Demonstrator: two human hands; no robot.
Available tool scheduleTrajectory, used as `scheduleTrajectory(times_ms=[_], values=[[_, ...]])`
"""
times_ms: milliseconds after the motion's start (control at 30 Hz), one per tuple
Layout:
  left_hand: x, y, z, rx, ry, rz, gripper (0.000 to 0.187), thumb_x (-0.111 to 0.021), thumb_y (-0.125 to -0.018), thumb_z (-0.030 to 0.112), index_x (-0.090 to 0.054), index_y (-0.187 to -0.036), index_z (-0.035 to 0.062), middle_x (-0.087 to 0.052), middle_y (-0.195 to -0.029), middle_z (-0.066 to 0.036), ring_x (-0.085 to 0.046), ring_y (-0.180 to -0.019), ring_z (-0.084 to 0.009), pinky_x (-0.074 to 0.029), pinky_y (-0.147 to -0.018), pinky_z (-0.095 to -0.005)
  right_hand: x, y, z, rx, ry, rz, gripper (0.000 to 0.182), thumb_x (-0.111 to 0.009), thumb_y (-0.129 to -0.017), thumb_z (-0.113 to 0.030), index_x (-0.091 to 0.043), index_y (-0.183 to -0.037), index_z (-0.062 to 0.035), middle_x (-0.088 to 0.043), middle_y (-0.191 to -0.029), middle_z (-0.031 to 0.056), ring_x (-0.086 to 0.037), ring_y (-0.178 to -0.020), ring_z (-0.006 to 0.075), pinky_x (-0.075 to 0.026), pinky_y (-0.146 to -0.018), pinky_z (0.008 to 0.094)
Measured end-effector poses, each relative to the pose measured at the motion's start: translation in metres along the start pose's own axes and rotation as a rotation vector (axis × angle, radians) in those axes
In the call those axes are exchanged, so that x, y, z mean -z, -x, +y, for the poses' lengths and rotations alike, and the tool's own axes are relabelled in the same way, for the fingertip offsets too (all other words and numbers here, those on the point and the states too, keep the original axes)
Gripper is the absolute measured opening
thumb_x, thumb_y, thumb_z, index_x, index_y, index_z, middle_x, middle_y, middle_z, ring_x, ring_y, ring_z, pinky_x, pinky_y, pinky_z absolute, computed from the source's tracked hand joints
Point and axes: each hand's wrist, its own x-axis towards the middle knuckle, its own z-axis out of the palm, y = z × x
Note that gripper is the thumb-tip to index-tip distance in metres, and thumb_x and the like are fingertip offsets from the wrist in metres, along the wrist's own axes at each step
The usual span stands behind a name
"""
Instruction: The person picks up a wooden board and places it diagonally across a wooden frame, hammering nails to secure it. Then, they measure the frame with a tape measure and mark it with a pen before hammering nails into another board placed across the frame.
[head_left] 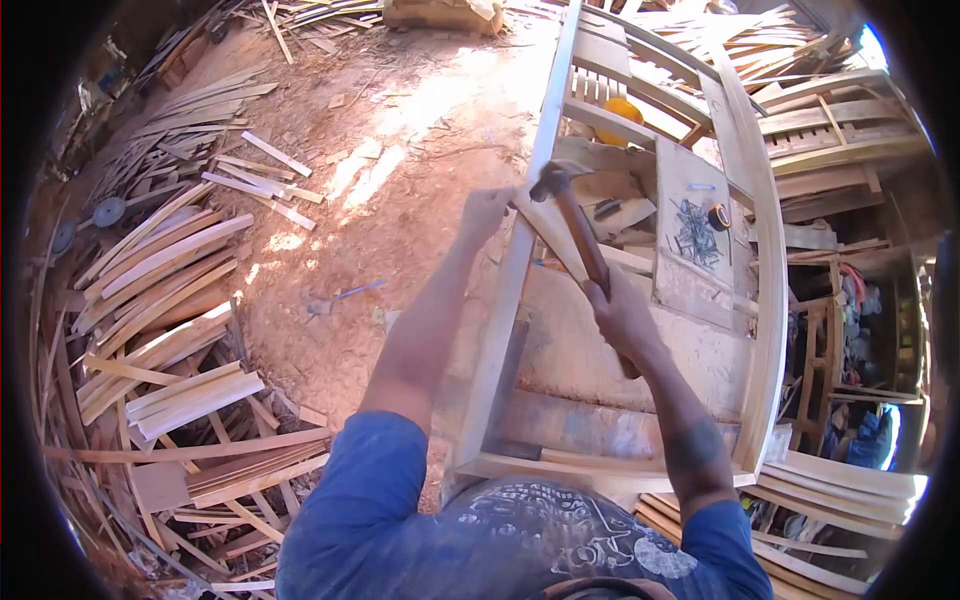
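My right hand [618, 308] is wrapped round the wooden handle of a hammer [583, 232]. The hammer's head is up near the left rail of a long wooden frame [500, 335]. At that rail's outer side, my left hand [487, 212] has its fingers pressed together; what they hold, if anything, is too small to make out. A pale wooden strip [553, 232] runs beneath the hammer, one end close to my left fingertips. Inside the frame, a pile of nails [697, 236] lies on a board [683, 275], beside a black and orange roll [718, 216].
Stacks of cut wooden strips [165, 270] cover the left side of the dirt floor [330, 240]. A yellow round object [619, 120] sits within the frame's far part. Shelving with cloths [862, 330] and more curved timber [840, 490] stand at the right.
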Motion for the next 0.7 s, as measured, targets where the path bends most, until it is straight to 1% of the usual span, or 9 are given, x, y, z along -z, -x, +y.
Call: scheduleTrajectory(times_ms=[67,100,267,333,433,467,600,667,700], values=[[0.005,-0.003,0.007,-0.015,-0.073,0.044,0.042,-0.058,-0.096,0.034,-0.075,-0.082,-0.0026,-0.067,-0.067,-0.007,-0.06,-0.061,-0.0131,-0.048,-0.06,-0.0298,0.031,0.005,0.005,-0.039,-0.101,0.069,0.033,-0.055,-0.097,-0.026,-0.058,-0.111,0.0035,-0.061,-0.073,0.0126,-0.063,-0.064,0.0176,-0.048,-0.056,0.0366],[0.009,-0.009,0.012,-0.003,-0.05,0.046,0.042,-0.058,-0.096,0.034,-0.075,-0.082,-0.0023,-0.067,-0.067,-0.006,-0.06,-0.061,-0.0127,-0.048,-0.06,-0.0296,0.066,0.02,-0.027,-0.19,-0.326,0.043,0.025,-0.054,-0.098,-0.025,-0.061,-0.105,-0.002,-0.052,-0.065,0.0017,-0.052,-0.055,0.0108,-0.044,-0.05,0.0289],[0.006,0.001,0.014,0.067,0.044,0.008,0.041,-0.058,-0.096,0.033,-0.075,-0.082,-0.0014,-0.066,-0.065,-0.006,-0.059,-0.06,-0.0105,-0.048,-0.06,-0.0278,0.166,0.046,-0.094,0.419,-0.638,0.729,0.026,-0.048,-0.104,-0.028,-0.055,-0.092,-0.0068,-0.053,-0.067,0.0016,-0.05,-0.054,0.0111,-0.045,-0.051,0.0281],[0.005,0.0,0.014,0.049,0.034,0.019,0.041,-0.059,-0.096,0.033,-0.075,-0.082,-0.001,-0.065,-0.064,-0.005,-0.058,-0.06,-0.01,-0.047,-0.059,-0.0272,0.113,0.0,-0.05,0.604,-0.389,1.06,0.017,-0.052,-0.102,-0.021,-0.053,-0.098,-0.0042,-0.054,-0.066,0.0022,-0.055,-0.059,0.0118,-0.046,-0.054,0.0268],[0.006,-0.004,0.007,0.036,0.047,0.02,0.04,-0.059,-0.095,0.034,-0.076,-0.082,-0.0004,-0.064,-0.062,-0.005,-0.058,-0.058,-0.0101,-0.047,-0.059,-0.0274,-0.006,-0.004,0.008,0.497,-0.165,0.614,0.021,-0.045,-0.102,-0.022,-0.054,-0.095,-0.0043,-0.051,-0.07,0.0067,-0.055,-0.064,0.0203,-0.05,-0.07,0.0469],[0.005,-0.002,0.0,0.039,0.055,0.021,0.04,-0.059,-0.095,0.034,-0.076,-0.082,-0.0002,-0.064,-0.061,-0.005,-0.057,-0.058,-0.0102,-0.047,-0.059,-0.0276,-0.028,0.002,0.035,0.101,0.096,0.108,0.022,-0.049,-0.101,-0.023,-0.056,-0.099,-0.0018,-0.051,-0.066,0.0053,-0.056,-0.061,0.0174,-0.05,-0.062,0.0415],[-0.003,-0.003,-0.022,-0.003,0.008,0.031,0.039,-0.06,-0.094,0.035,-0.076,-0.085,0.0013,-0.064,-0.063,-0.009,-0.06,-0.061,-0.0132,-0.048,-0.06,-0.0311,0.067,0.041,-0.032,-0.166,-0.332,0.12,0.026,-0.056,-0.098,-0.025,-0.059,-0.098,0.001,-0.055,-0.065,0.0081,-0.055,-0.054,0.0179,-0.045,-0.051,0.037],[0.001,-0.018,-0.017,0.063,-0.026,0.0,0.037,-0.06,-0.094,0.036,-0.076,-0.095,0.0021,-0.068,-0.072,-0.012,-0.063,-0.066,-0.0161,-0.049,-0.063,-0.0332,0.122,0.059,-0.071,-0.033,-0.291,0.409,0.019,-0.052,-0.102,-0.023,-0.058,-0.096,-0.0056,-0.051,-0.064,-0.0028,-0.046,-0.049,0.0072,-0.039,-0.043,0.0273],[0.0,-0.009,-0.019,0.001,-0.084,0.13,0.036,-0.061,-0.094,0.035,-0.075,-0.099,0.0025,-0.069,-0.076,-0.013,-0.064,-0.069,-0.0184,-0.049,-0.065,-0.034,0.142,0.055,-0.059,0.413,-0.474,0.537,0.018,-0.051,-0.104,-0.025,-0.055,-0.098,-0.0088,-0.051,-0.064,-0.003,-0.048,-0.05,0.0074,-0.038,-0.043,0.0257]])
